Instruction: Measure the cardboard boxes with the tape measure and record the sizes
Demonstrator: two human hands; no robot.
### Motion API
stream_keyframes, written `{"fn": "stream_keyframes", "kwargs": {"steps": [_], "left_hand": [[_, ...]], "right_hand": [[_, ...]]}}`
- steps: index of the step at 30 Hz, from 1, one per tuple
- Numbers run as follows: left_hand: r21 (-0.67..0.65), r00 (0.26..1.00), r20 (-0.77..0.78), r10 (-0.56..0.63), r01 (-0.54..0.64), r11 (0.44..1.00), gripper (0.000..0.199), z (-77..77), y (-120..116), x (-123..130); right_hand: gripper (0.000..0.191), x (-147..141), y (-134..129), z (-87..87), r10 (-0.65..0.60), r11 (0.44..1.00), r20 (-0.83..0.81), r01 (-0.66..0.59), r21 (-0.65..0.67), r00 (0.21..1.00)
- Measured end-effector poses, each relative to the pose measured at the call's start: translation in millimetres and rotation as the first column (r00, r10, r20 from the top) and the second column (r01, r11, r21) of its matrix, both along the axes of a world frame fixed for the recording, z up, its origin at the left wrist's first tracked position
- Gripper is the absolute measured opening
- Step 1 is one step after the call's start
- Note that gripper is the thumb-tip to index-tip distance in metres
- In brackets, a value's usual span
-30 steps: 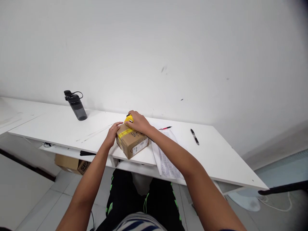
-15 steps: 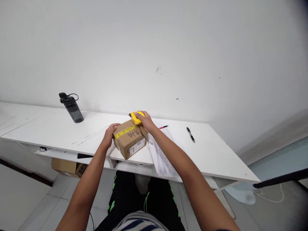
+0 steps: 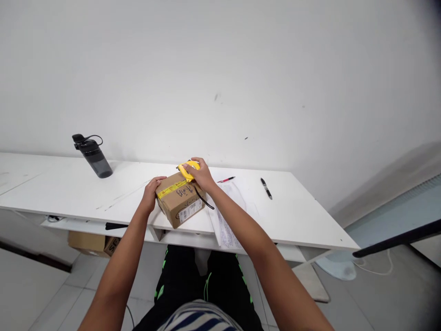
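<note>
A brown cardboard box (image 3: 177, 204) with yellow tape, handwriting and a white label sits at the front edge of the white desk. Against its left side rests my left hand (image 3: 150, 192), fingers curved round the far left corner and steadying it. My right hand (image 3: 202, 174) grips a yellow tape measure (image 3: 189, 170) at the box's far top edge. A black wrist strap (image 3: 204, 197) hangs from the tape measure over the box. I cannot make out whether any blade is drawn out.
Printed sheets (image 3: 229, 230) lie right of the box, with a red pen (image 3: 226, 179) and a black pen (image 3: 266, 188) farther right. A dark water bottle (image 3: 94, 156) stands on the desk (image 3: 299, 211) at left. Another carton (image 3: 89, 242) sits below the desk.
The view has shifted slightly, so everything appears farther left. My right hand has tilted the tape measure a little over the box's far edge. My left hand stays on the box.
</note>
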State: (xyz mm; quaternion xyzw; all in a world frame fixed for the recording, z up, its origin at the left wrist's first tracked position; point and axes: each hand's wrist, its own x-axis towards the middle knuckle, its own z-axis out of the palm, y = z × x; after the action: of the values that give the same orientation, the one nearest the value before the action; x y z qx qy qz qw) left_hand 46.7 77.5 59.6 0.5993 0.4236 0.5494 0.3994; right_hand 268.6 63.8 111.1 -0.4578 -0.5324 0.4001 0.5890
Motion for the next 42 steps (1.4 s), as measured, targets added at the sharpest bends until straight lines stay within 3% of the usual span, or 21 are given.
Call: {"fn": "stream_keyframes", "kwargs": {"steps": [4,7,9,11,13,16,19,22,24,27,30,33,35,39,42], "left_hand": [[0.003,1.0,-0.016,-0.011,0.011,1.0,0.046,-0.3,1,-5],[-0.091,0.989,0.046,-0.143,0.146,0.985,0.046,6.6,0,-5],[-0.188,0.956,0.055,-0.29,0.295,0.937,0.044,14.2,-2,-1],[-0.239,0.929,-0.001,-0.371,0.36,0.902,0.041,20.9,-4,5],[-0.182,0.955,-0.073,-0.288,0.272,0.945,0.036,23.9,-7,10],[-0.056,0.999,-0.02,0.035,-0.036,0.998,0.038,18.7,-22,9],[-0.103,0.978,0.094,0.184,-0.175,0.979,0.05,7.0,-52,4],[-0.018,0.988,0.014,0.151,-0.15,0.988,0.057,1.3,-87,4],[0.065,0.987,-0.141,0.08,-0.071,0.995,0.065,3.6,-103,8],[0.063,0.941,-0.339,-0.012,0.035,0.997,0.068,6.7,-113,9],[0.054,0.958,-0.287,0.006,0.01,0.998,0.059,-5.2,-107,-2],[0.084,0.992,-0.001,0.123,-0.122,0.989,0.061,-33.1,-98,-19],[0.025,0.973,0.089,0.214,-0.217,0.976,0.061,-53.6,-95,-25],[0.023,0.94,-0.163,0.298,-0.299,0.954,0.047,-78.4,-101,-15],[0.152,0.876,-0.257,0.409,-0.381,0.912,0.041,-77.2,-105,-4]], "right_hand": [[0.06,-3,-9,8.5,-0.028,0.989,0.229,-0.007,0.149,0.973],[0.054,-6,-15,22.0,0.104,0.955,0.411,-0.206,0.212,0.906],[0.053,-11,-18,31.8,0.191,0.912,0.555,-0.355,0.205,0.809],[0.056,-20,-21,39.0,0.225,0.86,0.676,-0.469,0.2,0.702],[0.057,-30,-25,42.1,0.229,0.813,0.74,-0.542,0.212,0.633],[0.053,-42,-35,39.8,0.235,0.783,0.746,-0.576,0.234,0.623],[0.053,-41,-43,34.2,0.225,0.814,0.698,-0.525,0.249,0.68],[0.059,-27,-47,29.0,0.164,0.888,0.587,-0.378,0.262,0.792],[0.062,-12,-48,25.0,0.082,0.929,0.465,-0.236,0.284,0.882],[0.064,11,-45,16.6,-0.038,0.958,0.246,-0.034,0.283,0.969],[0.06,33,-40,7.4,-0.056,0.99,-0.038,0.061,0.124,0.998],[0.058,48,-38,0.8,-0.038,0.999,-0.307,0.04,-0.002,0.951],[0.057,50,-38,-1.7,0.007,1.0,-0.374,-0.015,-0.019,0.927],[0.059,37,-36,-3.5,0.111,0.988,-0.36,-0.142,-0.061,0.926],[0.056,30,-29,-0.3,0.116,0.985,-0.359,-0.155,-0.08,0.926]]}}
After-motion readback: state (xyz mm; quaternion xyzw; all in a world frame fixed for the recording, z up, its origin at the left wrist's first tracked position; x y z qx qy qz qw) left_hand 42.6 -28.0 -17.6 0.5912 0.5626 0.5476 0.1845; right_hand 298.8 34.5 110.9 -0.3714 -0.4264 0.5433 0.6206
